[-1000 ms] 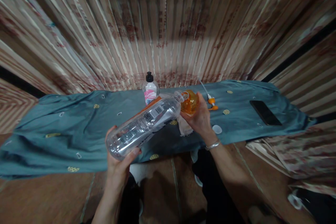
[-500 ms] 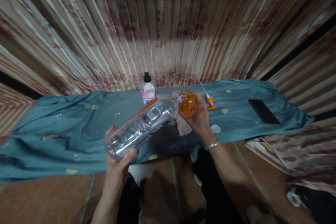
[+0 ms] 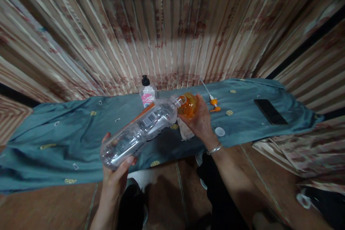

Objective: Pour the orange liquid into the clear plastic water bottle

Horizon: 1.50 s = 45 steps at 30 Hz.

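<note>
Slantwise, the clear bottle [image 3: 140, 133] rests in the left hand [image 3: 115, 178].

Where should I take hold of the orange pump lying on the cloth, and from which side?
I'd take the pump by its orange collar, from above and the right. It lies on the cloth with its thin tube pointing toward the curtain; the wider collar looks firmer to pinch. The right hand, holding the orange bottle, crowds the left side.
</note>
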Each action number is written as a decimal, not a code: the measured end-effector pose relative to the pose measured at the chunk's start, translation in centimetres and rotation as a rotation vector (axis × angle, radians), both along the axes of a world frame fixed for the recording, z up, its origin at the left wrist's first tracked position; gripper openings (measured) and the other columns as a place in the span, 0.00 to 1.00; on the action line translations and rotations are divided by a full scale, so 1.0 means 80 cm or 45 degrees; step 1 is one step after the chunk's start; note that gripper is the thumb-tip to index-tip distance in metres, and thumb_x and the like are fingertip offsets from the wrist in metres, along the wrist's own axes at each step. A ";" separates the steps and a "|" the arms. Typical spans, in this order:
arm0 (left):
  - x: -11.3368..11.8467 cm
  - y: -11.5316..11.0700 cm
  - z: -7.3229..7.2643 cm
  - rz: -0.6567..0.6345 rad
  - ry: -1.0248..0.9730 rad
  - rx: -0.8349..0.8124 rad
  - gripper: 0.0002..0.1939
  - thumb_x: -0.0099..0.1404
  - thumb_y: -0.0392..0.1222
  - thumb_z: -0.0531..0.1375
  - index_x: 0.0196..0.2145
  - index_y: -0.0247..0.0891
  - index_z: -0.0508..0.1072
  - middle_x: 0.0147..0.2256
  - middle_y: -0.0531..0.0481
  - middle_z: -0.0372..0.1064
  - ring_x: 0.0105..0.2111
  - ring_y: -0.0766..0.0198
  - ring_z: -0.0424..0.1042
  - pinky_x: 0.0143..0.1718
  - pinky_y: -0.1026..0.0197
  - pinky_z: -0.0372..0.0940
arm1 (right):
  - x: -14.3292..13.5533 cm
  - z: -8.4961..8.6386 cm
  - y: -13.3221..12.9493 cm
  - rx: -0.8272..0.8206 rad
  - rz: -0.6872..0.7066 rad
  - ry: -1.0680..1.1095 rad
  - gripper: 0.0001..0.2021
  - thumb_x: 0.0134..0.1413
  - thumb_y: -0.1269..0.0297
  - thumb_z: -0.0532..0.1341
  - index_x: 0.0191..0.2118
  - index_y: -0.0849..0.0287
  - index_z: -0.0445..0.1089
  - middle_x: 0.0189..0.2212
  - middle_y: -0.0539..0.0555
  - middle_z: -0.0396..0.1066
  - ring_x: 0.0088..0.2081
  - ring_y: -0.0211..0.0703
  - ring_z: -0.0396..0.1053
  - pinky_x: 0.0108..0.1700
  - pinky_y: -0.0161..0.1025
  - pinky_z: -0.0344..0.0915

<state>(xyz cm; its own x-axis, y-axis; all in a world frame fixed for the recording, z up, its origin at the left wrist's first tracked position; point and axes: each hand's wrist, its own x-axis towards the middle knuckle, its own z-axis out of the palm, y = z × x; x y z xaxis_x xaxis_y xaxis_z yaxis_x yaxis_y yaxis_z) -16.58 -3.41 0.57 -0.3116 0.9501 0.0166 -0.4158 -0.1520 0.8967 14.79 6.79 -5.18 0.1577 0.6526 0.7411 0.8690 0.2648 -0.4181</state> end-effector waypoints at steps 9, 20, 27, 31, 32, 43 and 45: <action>0.013 -0.007 0.025 0.079 0.057 -0.006 0.46 0.48 0.43 0.88 0.64 0.54 0.83 0.56 0.48 0.79 0.40 0.61 0.75 0.27 0.66 0.66 | -0.012 0.008 -0.006 -0.082 -0.013 0.038 0.53 0.62 0.46 0.77 0.81 0.60 0.51 0.72 0.77 0.71 0.73 0.74 0.73 0.75 0.78 0.71; 0.010 -0.003 0.019 0.113 0.088 -0.008 0.43 0.47 0.43 0.88 0.60 0.50 0.84 0.52 0.48 0.79 0.38 0.62 0.73 0.25 0.68 0.69 | -0.021 0.015 -0.008 -0.056 -0.023 0.060 0.49 0.63 0.48 0.76 0.79 0.61 0.53 0.70 0.76 0.73 0.73 0.72 0.74 0.75 0.75 0.72; -0.011 0.001 0.008 0.022 0.100 -0.074 0.41 0.48 0.39 0.87 0.59 0.53 0.84 0.53 0.48 0.79 0.38 0.59 0.76 0.27 0.64 0.73 | -0.024 0.016 -0.008 -0.031 -0.059 0.046 0.49 0.65 0.45 0.76 0.79 0.60 0.54 0.70 0.75 0.73 0.72 0.71 0.74 0.76 0.74 0.73; -0.009 0.000 0.010 0.026 0.116 -0.047 0.40 0.48 0.41 0.87 0.59 0.56 0.85 0.55 0.49 0.80 0.38 0.59 0.75 0.26 0.64 0.72 | -0.024 0.016 -0.008 -0.037 -0.096 0.032 0.47 0.67 0.43 0.74 0.78 0.59 0.54 0.70 0.74 0.73 0.72 0.71 0.75 0.75 0.74 0.74; -0.008 -0.001 0.010 0.030 0.125 -0.047 0.40 0.48 0.41 0.87 0.59 0.56 0.85 0.56 0.49 0.80 0.38 0.59 0.75 0.26 0.64 0.72 | -0.023 0.016 -0.009 -0.032 -0.096 0.030 0.47 0.67 0.43 0.74 0.78 0.59 0.54 0.70 0.74 0.73 0.72 0.71 0.75 0.75 0.74 0.74; -0.005 0.001 0.015 0.054 0.165 -0.018 0.43 0.48 0.41 0.87 0.61 0.55 0.84 0.52 0.49 0.81 0.36 0.59 0.75 0.25 0.64 0.70 | -0.022 0.020 -0.010 -0.027 -0.046 0.062 0.49 0.63 0.49 0.76 0.79 0.59 0.51 0.69 0.74 0.74 0.71 0.72 0.75 0.74 0.74 0.74; -0.004 0.002 0.015 0.059 0.158 -0.016 0.45 0.46 0.41 0.87 0.61 0.56 0.83 0.51 0.49 0.81 0.36 0.59 0.76 0.25 0.65 0.69 | -0.023 0.021 -0.011 -0.024 -0.061 0.063 0.48 0.64 0.49 0.76 0.78 0.58 0.52 0.69 0.73 0.74 0.71 0.72 0.75 0.73 0.74 0.74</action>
